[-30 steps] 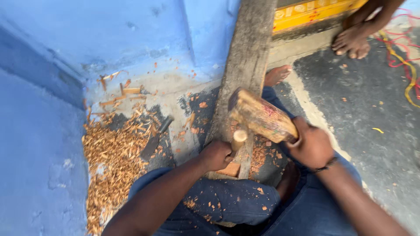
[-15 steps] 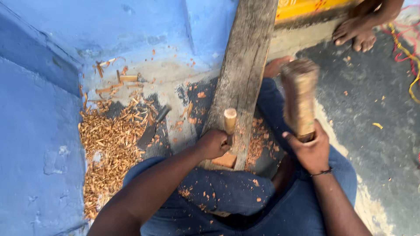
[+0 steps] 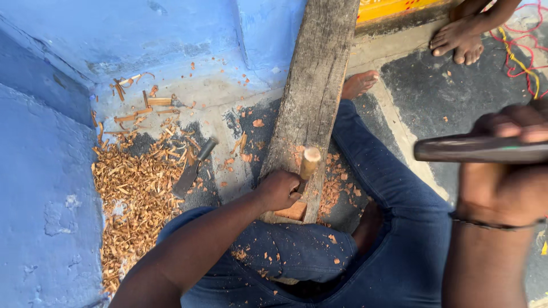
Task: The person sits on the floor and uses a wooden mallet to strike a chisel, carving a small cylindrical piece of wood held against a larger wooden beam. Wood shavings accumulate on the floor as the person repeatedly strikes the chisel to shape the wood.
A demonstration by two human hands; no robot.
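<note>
I sit on the ground with a long weathered wooden plank [image 3: 317, 85] lying over my lap. My left hand [image 3: 279, 190] grips a chisel with a pale round wooden handle [image 3: 310, 161], held upright against the plank's near end. Around its tip lies a small reddish wood piece [image 3: 292, 211] with fresh chips. My right hand [image 3: 505, 171] is raised high at the right, close to the camera and blurred, shut on the dark handle of a wooden mallet [image 3: 479, 149]. The mallet's head is out of frame.
A heap of wood shavings [image 3: 134, 188] lies against the blue wall [image 3: 40, 188] on the left. A flat metal blade tool [image 3: 193, 169] rests on the ground beside the heap. Another person's bare foot [image 3: 459, 40] stands at the top right, near red and yellow cords [image 3: 522, 54].
My right hand has swung the mallet up from the chisel's handle to a raised position at the right. My left hand keeps the chisel in place.
</note>
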